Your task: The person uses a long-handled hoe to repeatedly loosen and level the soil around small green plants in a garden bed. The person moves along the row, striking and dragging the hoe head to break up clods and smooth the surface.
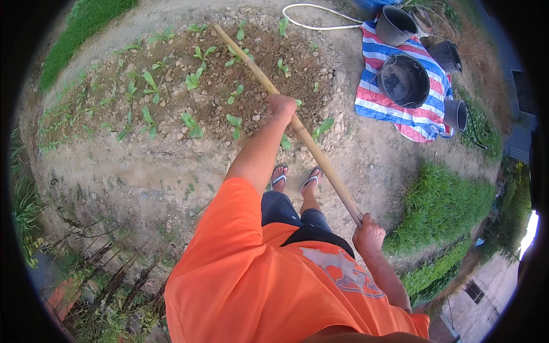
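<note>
1 wooden pole point(327, 163), gripped at 2 places

The fingers of the left hand point(282, 105) are closed round the pole part-way along; those of the right hand point(369, 233) curl tight round its lower end, beside the orange shirt point(240, 274). From there the pole slants up and leftward across the soil bed point(269, 54), its far tip near the bed's upper edge; whether that tip touches ground, I cannot tell. Leafy green seedlings point(193, 78) stand around it. 2 sandalled feet point(279, 176) are just below the bed. Off to the right, a striped sheet point(374, 102) bears a wide black tub point(403, 80), near a grey bucket point(388, 31)
</note>
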`<state>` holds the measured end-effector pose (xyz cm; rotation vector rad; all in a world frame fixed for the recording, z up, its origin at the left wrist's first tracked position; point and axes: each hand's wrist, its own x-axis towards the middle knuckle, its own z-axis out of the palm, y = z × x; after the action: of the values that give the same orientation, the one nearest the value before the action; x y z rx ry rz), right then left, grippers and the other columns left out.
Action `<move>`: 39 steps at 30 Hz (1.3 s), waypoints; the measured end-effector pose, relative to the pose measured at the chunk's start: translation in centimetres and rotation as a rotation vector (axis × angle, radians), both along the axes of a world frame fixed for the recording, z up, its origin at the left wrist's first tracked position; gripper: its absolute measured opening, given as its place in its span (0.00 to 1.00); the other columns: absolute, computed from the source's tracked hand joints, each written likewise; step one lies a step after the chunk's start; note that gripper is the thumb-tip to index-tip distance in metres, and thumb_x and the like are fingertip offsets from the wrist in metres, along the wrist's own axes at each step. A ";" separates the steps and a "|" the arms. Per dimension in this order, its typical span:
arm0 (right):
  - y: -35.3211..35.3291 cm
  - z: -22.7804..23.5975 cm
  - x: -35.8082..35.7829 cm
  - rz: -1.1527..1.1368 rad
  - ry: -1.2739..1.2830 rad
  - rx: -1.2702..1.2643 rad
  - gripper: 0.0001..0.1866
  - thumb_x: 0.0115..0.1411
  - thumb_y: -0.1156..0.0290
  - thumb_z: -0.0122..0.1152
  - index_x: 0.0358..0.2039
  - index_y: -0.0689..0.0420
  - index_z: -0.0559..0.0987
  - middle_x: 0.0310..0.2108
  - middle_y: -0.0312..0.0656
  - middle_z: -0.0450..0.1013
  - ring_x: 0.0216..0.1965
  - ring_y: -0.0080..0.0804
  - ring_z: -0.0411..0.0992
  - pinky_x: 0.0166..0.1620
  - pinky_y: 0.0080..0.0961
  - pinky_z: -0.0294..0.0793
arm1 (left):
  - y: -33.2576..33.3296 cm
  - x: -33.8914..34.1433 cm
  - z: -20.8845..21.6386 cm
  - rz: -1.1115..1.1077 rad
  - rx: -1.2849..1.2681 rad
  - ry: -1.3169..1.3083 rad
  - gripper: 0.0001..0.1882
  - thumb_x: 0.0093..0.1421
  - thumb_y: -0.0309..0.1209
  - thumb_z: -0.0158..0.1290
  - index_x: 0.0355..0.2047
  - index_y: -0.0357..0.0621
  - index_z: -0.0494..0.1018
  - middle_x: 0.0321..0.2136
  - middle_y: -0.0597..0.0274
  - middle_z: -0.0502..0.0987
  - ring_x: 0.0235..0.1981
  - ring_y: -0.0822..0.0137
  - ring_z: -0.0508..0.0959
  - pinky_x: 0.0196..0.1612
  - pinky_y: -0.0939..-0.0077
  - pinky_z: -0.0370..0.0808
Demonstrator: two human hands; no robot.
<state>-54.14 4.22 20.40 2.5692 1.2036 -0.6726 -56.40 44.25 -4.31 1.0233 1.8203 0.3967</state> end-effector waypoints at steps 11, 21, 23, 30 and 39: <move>0.4 2.5 -0.1 0.013 -0.019 -0.021 0.11 0.49 0.76 0.58 0.31 0.59 0.67 0.20 0.53 0.72 0.22 0.55 0.73 0.27 0.51 0.70 | -1.5 0.6 1.4 0.061 -0.021 -0.134 0.23 0.52 0.21 0.56 0.45 0.29 0.58 0.39 0.41 0.72 0.31 0.53 0.79 0.29 0.64 0.79; 0.7 1.2 -0.2 0.078 0.062 0.039 0.08 0.51 0.75 0.56 0.30 0.60 0.67 0.19 0.52 0.73 0.21 0.55 0.74 0.26 0.49 0.74 | -1.2 -1.9 5.8 -0.016 -0.141 -0.147 0.25 0.53 0.21 0.55 0.48 0.30 0.55 0.42 0.40 0.71 0.40 0.50 0.78 0.37 0.61 0.79; -2.1 2.5 -0.9 0.030 0.051 0.000 0.10 0.50 0.74 0.57 0.30 0.59 0.67 0.18 0.52 0.72 0.21 0.55 0.74 0.25 0.49 0.73 | -3.2 -1.8 4.7 -0.062 -0.103 -0.027 0.26 0.52 0.22 0.57 0.47 0.29 0.57 0.42 0.40 0.71 0.41 0.50 0.78 0.40 0.61 0.79; -6.2 3.8 -1.5 -0.012 0.041 0.032 0.12 0.48 0.73 0.60 0.30 0.59 0.66 0.18 0.51 0.72 0.20 0.53 0.74 0.24 0.47 0.73 | -6.0 -2.1 5.9 -0.124 -0.053 -0.061 0.24 0.50 0.21 0.57 0.45 0.27 0.59 0.42 0.41 0.71 0.42 0.49 0.77 0.42 0.63 0.76; -9.1 4.8 -1.4 0.043 -0.042 0.018 0.10 0.47 0.74 0.59 0.28 0.57 0.67 0.21 0.49 0.72 0.20 0.49 0.74 0.22 0.45 0.72 | -10.4 -2.7 1.5 -0.008 -0.047 -0.164 0.23 0.53 0.23 0.55 0.45 0.32 0.56 0.36 0.46 0.72 0.31 0.53 0.78 0.27 0.60 0.78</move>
<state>-55.57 -4.93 25.15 2.5506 1.2533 -0.5985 -59.11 33.89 -2.85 0.9376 1.6708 0.4195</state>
